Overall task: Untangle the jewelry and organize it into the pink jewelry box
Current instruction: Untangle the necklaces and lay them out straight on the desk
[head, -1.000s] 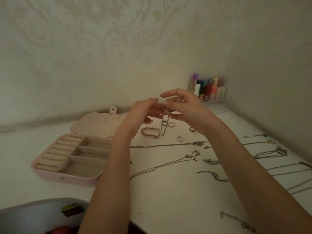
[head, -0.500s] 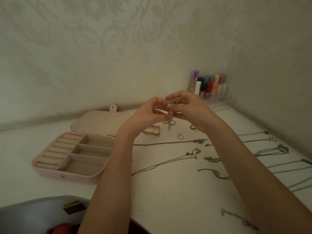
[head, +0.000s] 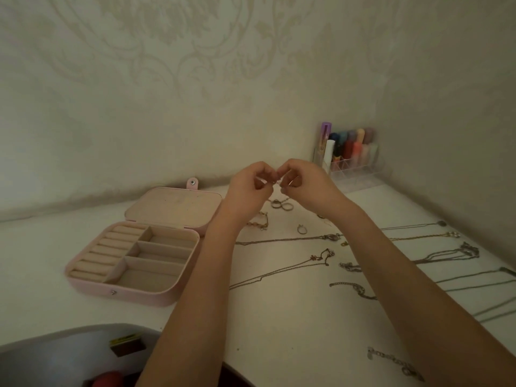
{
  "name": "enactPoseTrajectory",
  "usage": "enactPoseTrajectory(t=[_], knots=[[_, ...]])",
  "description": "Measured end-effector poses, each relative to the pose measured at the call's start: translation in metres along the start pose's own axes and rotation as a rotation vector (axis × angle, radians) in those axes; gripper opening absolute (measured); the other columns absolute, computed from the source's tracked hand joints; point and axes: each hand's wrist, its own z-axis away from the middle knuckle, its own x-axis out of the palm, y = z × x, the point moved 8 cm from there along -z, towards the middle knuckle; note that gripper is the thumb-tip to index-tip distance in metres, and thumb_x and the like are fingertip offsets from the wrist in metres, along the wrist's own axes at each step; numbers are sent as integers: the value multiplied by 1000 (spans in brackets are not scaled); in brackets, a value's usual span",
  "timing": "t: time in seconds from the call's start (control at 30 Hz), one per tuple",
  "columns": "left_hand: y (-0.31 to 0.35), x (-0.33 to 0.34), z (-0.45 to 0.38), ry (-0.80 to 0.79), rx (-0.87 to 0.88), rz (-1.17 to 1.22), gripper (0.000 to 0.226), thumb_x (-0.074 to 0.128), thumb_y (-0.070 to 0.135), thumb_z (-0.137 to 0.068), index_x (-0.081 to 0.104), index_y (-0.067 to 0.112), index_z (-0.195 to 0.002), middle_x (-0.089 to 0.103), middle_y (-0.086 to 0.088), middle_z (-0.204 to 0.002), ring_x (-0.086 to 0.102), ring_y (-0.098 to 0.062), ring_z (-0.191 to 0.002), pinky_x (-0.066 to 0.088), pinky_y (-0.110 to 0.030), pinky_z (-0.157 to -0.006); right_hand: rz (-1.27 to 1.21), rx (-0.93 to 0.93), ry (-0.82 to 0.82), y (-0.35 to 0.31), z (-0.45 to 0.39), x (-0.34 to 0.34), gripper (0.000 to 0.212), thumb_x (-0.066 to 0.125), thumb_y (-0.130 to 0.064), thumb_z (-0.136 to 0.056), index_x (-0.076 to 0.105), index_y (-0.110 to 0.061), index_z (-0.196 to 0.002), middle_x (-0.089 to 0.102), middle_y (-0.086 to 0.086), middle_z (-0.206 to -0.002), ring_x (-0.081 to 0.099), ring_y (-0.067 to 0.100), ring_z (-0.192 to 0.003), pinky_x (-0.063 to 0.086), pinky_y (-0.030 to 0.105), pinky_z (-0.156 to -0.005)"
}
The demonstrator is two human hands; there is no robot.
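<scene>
1. Metal, small and thin: a bit of jewelry (head: 275,182) sits pinched between the fingertips of both hands, raised above the table (head: 279,317); too small to tell what kind of piece.
2. Left hand (head: 250,185): fingers curled, thumb and forefinger closed on the left end of the piece.
3. Right hand (head: 304,182): fingers curled likewise, pinching the right end; the two hands nearly touch at the fingertips.
4. Just below the grip, on the table: two rings (head: 282,205) side by side, a beaded bracelet (head: 259,222) partly behind the left wrist, a single ring (head: 302,229) nearer the camera.
5. Further out, right of the arms: several chains (head: 287,240) laid out in rows, apart from one another.
6. Pink jewelry box (head: 139,296) lies open left of the left forearm, well apart from the grip; ring rolls on its left side, three compartments on its right.
7. Back right corner: clear organizer (head: 351,174) holding coloured tubes.
</scene>
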Motion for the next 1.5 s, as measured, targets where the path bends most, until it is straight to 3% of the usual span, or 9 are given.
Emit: enactPoseTrajectory(t=[0.17, 0.4, 0.53, 0.7, 0.83, 0.97, 1.1, 1.3, 1.5], knots=[[2, -21, -28, 81, -39, -98, 23, 51, -5, -85, 60, 15, -78, 60, 4, -83, 58, -10, -53, 56, -24, -51, -19, 56, 9, 4, -38, -8, 18, 61, 6, -80, 65, -12, -82, 66, 13, -79, 65, 25, -68, 59, 37, -68], [-50, -3, -58, -183, -206, -411, 29, 49, -5, -85, 69, 12, -74, 63, -3, -79, 57, -18, -68, 52, -28, -68, -75, 232, -71, 42, -64, 35, 16, 66, 3, -80, 63, -11, -73, 63, 8, -75, 60, 18, -58, 55, 20, -50], [-64, 6, -55, -219, -171, -612, 22, 52, 7, -86, 71, 18, -89, 66, -2, -101, 61, -19, -91, 49, -30, -84, 87, 179, -64, 48, -65, 34, 9, 67, -4, -81, 72, -6, -88, 64, 1, -84, 57, 11, -79, 42, 19, -69], [-39, 7, -47, -175, -124, -759, 28, 49, 4, -86, 69, 19, -99, 59, -6, -116, 57, -26, -105, 47, -34, -84, 156, 116, -189, 40, -44, 14, 12, 65, -5, -84, 72, -11, -91, 68, 3, -89, 63, 16, -85, 50, 25, -77], [-18, 42, -17, -378, -44, -764, 24, 42, 9, -92, 62, 7, -104, 60, -14, -116, 57, -31, -108, 47, -37, -87, 240, 130, -43, 51, -15, -35, 24, 54, -1, -91, 72, -15, -97, 69, 0, -99, 60, 8, -86, 44, 21, -82], [-22, 75, 27, -684, -60, -921, 53, 24, 41, -100, 33, 7, -140, 29, -13, -149, 26, -29, -138, 19, -46, -113, 363, 219, -168, 63, 26, -45, 31, 50, 1, -92, 69, -16, -109, 66, 2, -117, 60, 11, -100, 40, 18, -86], [-27, 83, 41, -730, -85, -933, 66, 14, 54, -97, -5, 19, -150, -11, -1, -158, -10, -17, -145, -7, -47, -117, 563, 170, -358, 55, 56, -21, 48, 39, 1, -93, 52, -24, -133, 47, 5, -142, 46, 20, -126, 33, 21, -99], [-14, 79, 41, -649, -44, -1004, 64, 10, 51, -98, -11, 18, -148, -20, 1, -156, -22, -14, -142, -14, -48, -115, 573, 66, -449, 49, 48, 4, 71, 33, 11, -90, 17, -26, -149, 4, -1, -159, 0, 16, -147, 7, 37, -119], [-5, 89, 84, -914, -117, -905, 77, 5, 62, -91, -13, 11, -147, -22, -3, -155, -20, -12, -142, -14, -42, -116, 390, 224, -300, 74, 46, -40, 66, 38, 10, -89, 33, -26, -144, 14, 6, -158, 14, 18, -145, 11, 27, -114]])
